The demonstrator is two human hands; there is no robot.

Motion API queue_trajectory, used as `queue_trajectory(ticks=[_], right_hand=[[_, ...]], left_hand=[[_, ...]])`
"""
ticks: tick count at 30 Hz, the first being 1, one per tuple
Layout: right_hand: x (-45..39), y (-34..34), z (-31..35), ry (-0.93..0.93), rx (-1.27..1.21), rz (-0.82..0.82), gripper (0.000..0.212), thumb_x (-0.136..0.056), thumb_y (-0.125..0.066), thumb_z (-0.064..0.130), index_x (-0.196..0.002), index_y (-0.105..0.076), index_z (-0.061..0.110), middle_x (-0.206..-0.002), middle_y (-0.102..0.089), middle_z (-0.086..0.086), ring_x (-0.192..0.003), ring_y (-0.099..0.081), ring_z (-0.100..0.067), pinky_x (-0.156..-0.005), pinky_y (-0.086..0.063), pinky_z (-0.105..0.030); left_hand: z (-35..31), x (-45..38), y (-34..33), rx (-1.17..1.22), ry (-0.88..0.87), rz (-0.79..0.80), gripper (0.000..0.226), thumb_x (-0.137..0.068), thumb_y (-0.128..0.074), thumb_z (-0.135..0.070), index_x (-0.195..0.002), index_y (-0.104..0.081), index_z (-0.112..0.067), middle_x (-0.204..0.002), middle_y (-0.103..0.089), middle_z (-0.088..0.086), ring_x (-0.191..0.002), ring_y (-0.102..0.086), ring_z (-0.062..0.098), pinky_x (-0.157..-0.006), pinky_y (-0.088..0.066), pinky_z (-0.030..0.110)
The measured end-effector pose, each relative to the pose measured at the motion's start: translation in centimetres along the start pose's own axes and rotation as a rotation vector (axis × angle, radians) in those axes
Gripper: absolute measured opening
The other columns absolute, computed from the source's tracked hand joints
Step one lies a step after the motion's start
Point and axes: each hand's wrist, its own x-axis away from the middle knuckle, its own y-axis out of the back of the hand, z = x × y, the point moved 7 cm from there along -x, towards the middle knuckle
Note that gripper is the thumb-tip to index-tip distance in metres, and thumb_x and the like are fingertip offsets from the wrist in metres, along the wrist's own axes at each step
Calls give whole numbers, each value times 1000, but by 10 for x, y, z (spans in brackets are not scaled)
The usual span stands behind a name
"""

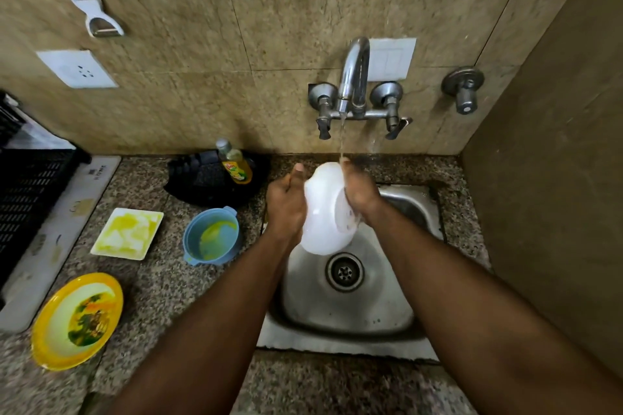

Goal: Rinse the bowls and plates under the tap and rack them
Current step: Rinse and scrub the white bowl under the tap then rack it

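A white bowl (322,212) is tilted on edge over the steel sink (397,310), under the running tap (352,77). My left hand (286,205) grips its left rim, thumb up. My right hand (360,194) holds the right side, with fingers inside the bowl and water landing on it. On the counter to the left wait a blue bowl (212,236) with yellow residue, a square white plate (128,232) smeared yellow, and a round yellow-rimmed plate (77,320).
A black rack (27,199) stands at the far left on a white mat (60,232). A dish soap bottle (234,163) rests on a black pan (209,185) behind the blue bowl. A brown wall closes in on the right of the sink.
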Motion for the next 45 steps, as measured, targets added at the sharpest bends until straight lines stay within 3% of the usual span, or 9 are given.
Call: queue_trajectory(ticks=[3, 10, 14, 17, 23, 34, 39, 42, 45], right_hand=[[-4, 7, -22, -242, -270, 34, 54, -96, -51, 63, -109, -71, 15, -107, -73, -13, -93, -68, -29, -80, -55, -37], [-1, 40, -2, 41, 80, -248, 60, -94, -50, 66, -82, -69, 10, -99, -73, -12, -93, -67, -32, -90, -55, -43], [10, 37, 26, 259, 497, -244, 88, -80, -38, 90, -90, -75, 11, -87, -75, -8, -84, -69, -29, -82, -57, -39], [19, 26, 40, 397, 673, -261, 88, -78, -29, 94, -78, -70, 16, -79, -73, -7, -79, -68, -28, -80, -56, -40], [4, 37, 11, 161, 6, 21, 56, -81, -72, 62, -84, -73, 6, -81, -77, -9, -71, -68, -20, -88, -58, -53], [17, 47, 6, 80, 272, -413, 57, -102, -49, 50, -93, -76, 0, -98, -75, -22, -94, -70, -35, -76, -47, -31], [26, 36, 9, 252, 451, -402, 59, -104, -45, 49, -85, -76, 3, -88, -75, -20, -81, -69, -35, -65, -38, -29], [27, 33, 3, 211, 485, -413, 59, -104, -44, 51, -88, -76, 4, -91, -75, -18, -78, -65, -30, -68, -38, -29], [18, 35, -2, 114, 442, -426, 57, -104, -44, 49, -90, -75, 3, -93, -75, -17, -83, -67, -29, -71, -40, -28]], left_hand=[[0, 1, 7, 101, 70, -34, 42, -102, -58, -43, -71, -57, -15, -73, -54, 13, -69, -52, 23, -65, -45, 38], [1, -21, 11, -217, 204, 135, 52, -83, -60, -58, -94, -73, -9, -96, -75, 12, -95, -70, 31, -88, -56, 51], [-27, -12, -17, -459, -8, 276, 39, -99, -41, -40, -94, -70, -13, -103, -74, 15, -91, -68, 29, -92, -57, 47], [-41, -3, -19, -712, -179, 30, 60, -98, -42, -62, -88, -78, -14, -95, -77, 13, -91, -70, 33, -86, -56, 41], [-14, -17, -4, -491, 28, -115, 76, -80, -59, -81, -56, -63, -8, -60, -68, 4, -68, -69, 27, -77, -60, 43], [-8, 30, -66, -1248, -582, 52, 58, -102, -25, -51, -145, -48, -20, -143, -50, 15, -131, -46, 37, -95, -45, 56], [-10, -20, -54, -1060, -281, 163, 53, -102, -34, -51, -109, -72, -14, -110, -72, 16, -106, -66, 38, -77, -46, 35], [-16, -27, -56, -1164, -199, 245, 38, -107, -39, -27, -130, -64, -9, -124, -69, 17, -118, -61, 37, -91, -48, 40], [-10, -29, -51, -1118, -143, 146, 60, -103, -34, -59, -111, -74, -14, -112, -74, 14, -105, -66, 35, -93, -54, 42]])
